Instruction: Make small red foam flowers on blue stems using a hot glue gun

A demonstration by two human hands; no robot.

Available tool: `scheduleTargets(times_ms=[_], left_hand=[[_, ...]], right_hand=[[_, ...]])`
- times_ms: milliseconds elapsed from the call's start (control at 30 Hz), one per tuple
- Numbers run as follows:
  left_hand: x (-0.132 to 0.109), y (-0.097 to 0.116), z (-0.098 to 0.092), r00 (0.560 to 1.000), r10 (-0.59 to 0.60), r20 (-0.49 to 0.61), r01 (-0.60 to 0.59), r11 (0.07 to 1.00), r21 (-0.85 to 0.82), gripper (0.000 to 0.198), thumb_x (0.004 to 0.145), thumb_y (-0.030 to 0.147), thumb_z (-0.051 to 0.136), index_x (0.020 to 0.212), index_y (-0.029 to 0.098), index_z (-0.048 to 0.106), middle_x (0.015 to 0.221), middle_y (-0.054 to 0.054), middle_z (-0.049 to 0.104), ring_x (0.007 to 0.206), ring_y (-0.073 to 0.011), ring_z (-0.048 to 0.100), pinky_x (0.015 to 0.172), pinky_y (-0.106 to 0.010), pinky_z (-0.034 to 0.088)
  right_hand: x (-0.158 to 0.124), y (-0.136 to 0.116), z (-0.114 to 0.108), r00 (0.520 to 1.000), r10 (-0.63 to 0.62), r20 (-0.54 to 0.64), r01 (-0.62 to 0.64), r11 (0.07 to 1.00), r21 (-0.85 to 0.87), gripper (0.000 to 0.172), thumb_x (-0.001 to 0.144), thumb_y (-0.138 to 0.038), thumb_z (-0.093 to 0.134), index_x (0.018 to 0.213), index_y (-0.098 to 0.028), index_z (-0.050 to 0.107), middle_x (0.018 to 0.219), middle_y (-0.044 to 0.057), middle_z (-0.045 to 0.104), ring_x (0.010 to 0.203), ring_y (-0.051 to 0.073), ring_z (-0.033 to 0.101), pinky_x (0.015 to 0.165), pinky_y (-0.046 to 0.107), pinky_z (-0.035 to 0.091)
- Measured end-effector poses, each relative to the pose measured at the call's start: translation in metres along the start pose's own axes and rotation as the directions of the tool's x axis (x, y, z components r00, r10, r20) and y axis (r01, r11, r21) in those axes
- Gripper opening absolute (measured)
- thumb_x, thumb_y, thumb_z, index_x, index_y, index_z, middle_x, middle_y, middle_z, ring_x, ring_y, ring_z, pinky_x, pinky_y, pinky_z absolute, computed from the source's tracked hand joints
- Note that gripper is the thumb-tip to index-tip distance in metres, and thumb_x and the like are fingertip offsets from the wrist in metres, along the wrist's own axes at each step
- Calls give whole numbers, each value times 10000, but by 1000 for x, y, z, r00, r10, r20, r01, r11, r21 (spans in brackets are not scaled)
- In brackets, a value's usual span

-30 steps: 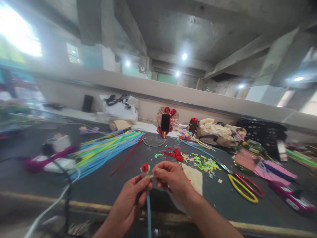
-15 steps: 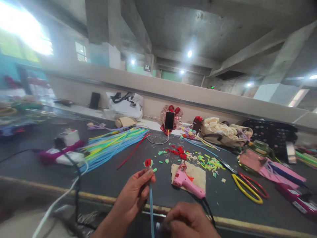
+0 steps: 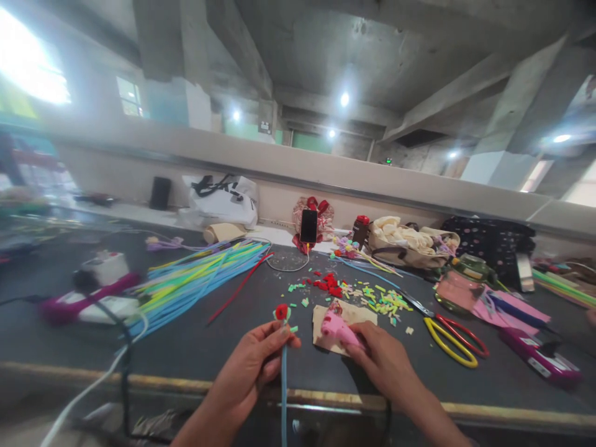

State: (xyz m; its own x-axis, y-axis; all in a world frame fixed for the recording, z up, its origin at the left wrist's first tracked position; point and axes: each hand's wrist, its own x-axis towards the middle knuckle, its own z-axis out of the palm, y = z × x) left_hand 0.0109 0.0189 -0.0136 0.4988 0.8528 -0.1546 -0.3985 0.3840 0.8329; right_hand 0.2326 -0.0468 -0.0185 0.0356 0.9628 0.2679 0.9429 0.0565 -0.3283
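Note:
In my left hand (image 3: pixel 256 363) a pipe-cleaner flower is pinched just below its head, upright over the table's front. It has a red centre (image 3: pixel 281 311) with pale green bits around it and a blue stem (image 3: pixel 284 397) hanging down past the edge. My right hand (image 3: pixel 388 357) closes around the handle of a pink hot glue gun (image 3: pixel 336 329). The gun lies over a piece of cardboard (image 3: pixel 321 340), its nozzle pointing away from me. Beyond the hands are small cut red pieces (image 3: pixel 331 284) and green and yellow pieces (image 3: pixel 386 301).
Long blue, green and yellow pipe cleaners (image 3: pixel 205 279) lie to the left, beside a power strip (image 3: pixel 88 301) with cables. Scissors (image 3: pixel 454 338) rest at the right, near a green bottle (image 3: pixel 463 282). A phone (image 3: pixel 308 225) stands at the back.
My right hand has moved up from the table edge onto the glue gun and taken its handle. The left hand still holds the flower. The view has shifted slightly.

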Motion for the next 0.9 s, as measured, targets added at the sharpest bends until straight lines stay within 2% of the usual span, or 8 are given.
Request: scheduleTargets(times_ms=[100, 200, 333, 433, 500, 600, 767, 900], left_hand=[[11, 2, 10, 1000, 1, 10, -1, 998, 62, 155, 633, 260, 683, 641, 120, 618, 628, -19, 660, 334, 10, 357, 314, -104, 232], [28, 0, 20, 998, -62, 26, 59, 994, 89, 154, 630, 260, 677, 726, 154, 620, 697, -23, 679, 500, -73, 558, 473, -166, 419], [47, -6, 29, 992, -119, 33, 113, 982, 152, 177, 610, 288, 680, 676, 142, 606, 679, -43, 686, 560, -115, 604, 529, -208, 445], [52, -9, 34, 989, -146, 21, 138, 965, 223, 188, 599, 292, 678, 664, 135, 598, 661, -56, 689, 584, -137, 619, 525, -217, 441], [53, -11, 36, 989, -147, 0, 142, 954, 265, 166, 603, 272, 665, 638, 135, 578, 636, -53, 686, 564, -138, 618, 505, -214, 431], [52, -12, 39, 990, -137, -20, 136, 940, 312, 152, 621, 256, 638, 607, 135, 547, 622, -56, 682, 553, -134, 615, 488, -206, 419], [51, -12, 39, 992, -126, -22, 126, 932, 341, 149, 635, 259, 626, 625, 136, 543, 623, -61, 683, 573, -136, 616, 497, -209, 423], [48, -12, 38, 993, -116, 10, 107, 942, 318, 178, 620, 280, 654, 625, 133, 555, 624, -55, 678, 576, -135, 613, 495, -203, 421]], right_hand=[[2, 6, -4, 999, 44, 2, -44, 995, 93, 232, 799, -337, 450, 969, -231, 567, 861, 29, 632, 769, 194, 561, 636, 272, 379], [2, 13, -5, 999, 52, 11, -53, 983, 176, 241, 790, -337, 463, 973, -227, 574, 824, 23, 634, 721, 185, 557, 610, 262, 378], [1, 15, -4, 999, 50, 0, -48, 964, 261, 240, 789, -320, 469, 981, -230, 580, 846, 21, 632, 724, 177, 548, 629, 260, 376], [1, 14, -6, 998, 67, -15, -57, 932, 358, 227, 786, -305, 482, 963, -216, 593, 836, 17, 623, 729, 173, 532, 643, 263, 364], [2, 14, -9, 993, 112, -30, -79, 840, 537, 194, 764, -305, 523, 897, -202, 619, 773, 1, 611, 696, 160, 511, 627, 253, 351], [3, 20, -14, 975, 221, -28, -116, 607, 786, 167, 716, -323, 592, 782, -178, 641, 605, -36, 542, 571, 118, 450, 534, 220, 320], [6, 40, -22, 931, 364, -19, -120, 356, 927, 243, 700, -400, 603, 718, -158, 596, 568, -36, 513, 458, 76, 414, 433, 194, 325], [4, 46, -28, 901, 431, -49, -28, 171, 985, 262, 687, -426, 617, 721, -179, 536, 618, -37, 482, 493, 67, 430, 440, 174, 359]])
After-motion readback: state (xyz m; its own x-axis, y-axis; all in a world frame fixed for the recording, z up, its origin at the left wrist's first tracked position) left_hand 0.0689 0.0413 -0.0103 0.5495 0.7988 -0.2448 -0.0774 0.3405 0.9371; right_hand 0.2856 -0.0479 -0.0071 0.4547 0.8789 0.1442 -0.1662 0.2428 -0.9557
